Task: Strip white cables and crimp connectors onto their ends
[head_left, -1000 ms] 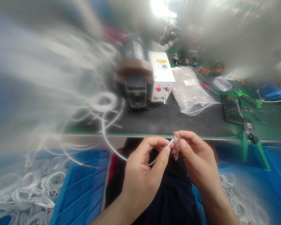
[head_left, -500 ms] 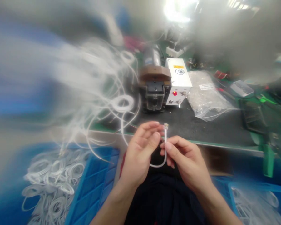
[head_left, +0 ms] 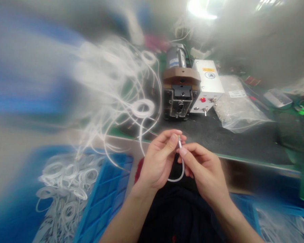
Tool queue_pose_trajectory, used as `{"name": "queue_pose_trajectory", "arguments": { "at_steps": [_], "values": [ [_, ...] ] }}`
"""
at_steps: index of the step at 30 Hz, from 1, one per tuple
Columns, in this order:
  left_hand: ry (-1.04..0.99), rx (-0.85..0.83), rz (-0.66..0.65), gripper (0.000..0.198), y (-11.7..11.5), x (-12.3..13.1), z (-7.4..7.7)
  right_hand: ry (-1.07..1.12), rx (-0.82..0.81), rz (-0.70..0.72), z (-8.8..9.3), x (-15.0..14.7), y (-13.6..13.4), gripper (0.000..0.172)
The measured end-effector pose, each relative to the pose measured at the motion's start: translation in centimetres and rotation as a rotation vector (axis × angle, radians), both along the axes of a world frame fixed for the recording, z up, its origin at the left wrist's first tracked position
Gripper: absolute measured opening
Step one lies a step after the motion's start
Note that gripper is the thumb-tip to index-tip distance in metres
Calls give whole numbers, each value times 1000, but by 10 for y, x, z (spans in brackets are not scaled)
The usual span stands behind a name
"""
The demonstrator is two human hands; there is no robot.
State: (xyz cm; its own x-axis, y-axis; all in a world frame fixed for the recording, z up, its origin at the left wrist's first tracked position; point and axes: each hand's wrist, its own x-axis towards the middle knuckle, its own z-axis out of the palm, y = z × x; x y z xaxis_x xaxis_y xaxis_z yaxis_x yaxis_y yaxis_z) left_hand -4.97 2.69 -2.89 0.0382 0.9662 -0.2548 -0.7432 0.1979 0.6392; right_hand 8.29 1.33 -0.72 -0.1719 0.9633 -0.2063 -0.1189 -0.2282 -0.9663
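My left hand [head_left: 159, 158] and my right hand [head_left: 202, 168] meet just in front of the bench edge, over my lap. Both pinch a thin white cable [head_left: 181, 168] that loops down between them. A small clear plug [head_left: 179, 137] sits on the cable's upper end, between my left thumb and forefinger. My right thumb and forefinger grip the cable just below the plug.
A crimping machine [head_left: 180, 91] with a white control box [head_left: 209, 84] stands on the dark bench mat [head_left: 207, 131]. A clear bag of small parts [head_left: 236, 106] lies to its right. Loose white cables [head_left: 121, 101] sprawl left. Blue crates [head_left: 73, 192] hold coiled cables.
The plug, which stood clear above my fingers half a second ago, now sits between my left fingertips. The view has swung left, shifting the machine rightwards in frame.
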Motion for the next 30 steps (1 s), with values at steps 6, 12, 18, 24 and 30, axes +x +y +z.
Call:
{"name": "queue_pose_trajectory", "arguments": {
  "at_steps": [6, 12, 18, 24, 30],
  "values": [
    [-52, -28, 4, 19, 0, -1, -2, -36, 18, -14, -2, -4, 1, 23],
    [-11, 9, 44, 18, 4, -1, -10, -68, 71, -18, -2, -4, 10, 21],
    [142, 5, 226, 22, 1, -3, -15, 43, -17, -92, -21, -12, 41, 22],
    [305, -9, 333, 22, -13, -8, -19, 75, -55, -149, -34, -22, 64, 22],
    [320, -14, 341, 18, -17, -10, -20, 76, -69, -172, -31, -24, 69, 21]
  ]
}}
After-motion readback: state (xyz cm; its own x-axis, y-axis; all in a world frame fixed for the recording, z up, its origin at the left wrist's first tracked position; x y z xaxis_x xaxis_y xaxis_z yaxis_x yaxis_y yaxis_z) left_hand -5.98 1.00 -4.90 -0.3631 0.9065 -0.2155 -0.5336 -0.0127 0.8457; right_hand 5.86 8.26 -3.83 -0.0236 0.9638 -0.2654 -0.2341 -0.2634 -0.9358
